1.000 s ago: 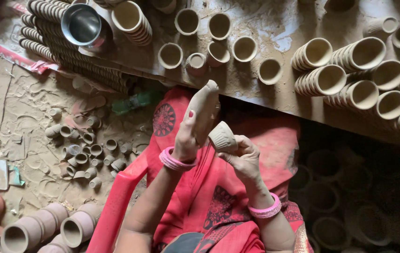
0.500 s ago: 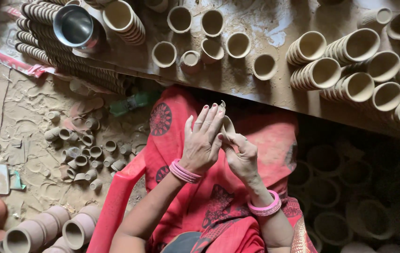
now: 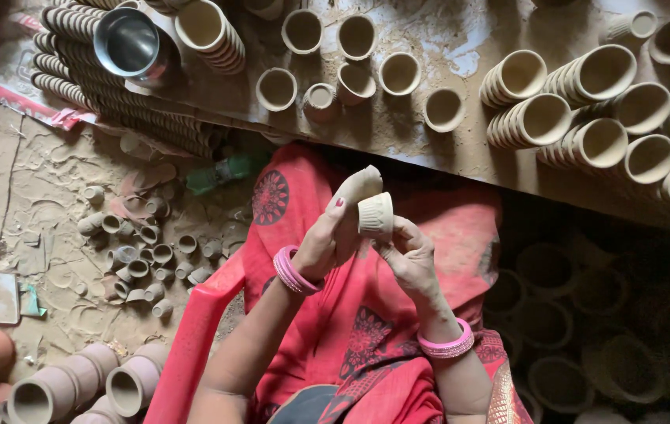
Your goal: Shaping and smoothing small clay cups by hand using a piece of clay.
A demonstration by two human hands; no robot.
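Note:
A small unfired clay cup with a ribbed side is held up over my lap, its rim tipped away from me. My right hand grips it from below with fingertips and thumb. My left hand stands edge-on beside the cup. Its clay-coated fingers are straight and together, and they press against the cup's left side. Both wrists carry pink bangles. A red patterned cloth covers my lap under the hands.
A dusty board ahead carries single clay cups and lying stacks of cups. A steel bowl sits on stacks at top left. Tiny clay pots litter the floor on the left. Larger cups lie at bottom left.
My left hand, spread over the cup half a second ago, has closed its fingers and turned edge-on, so the cup shows again. The right hand keeps its hold.

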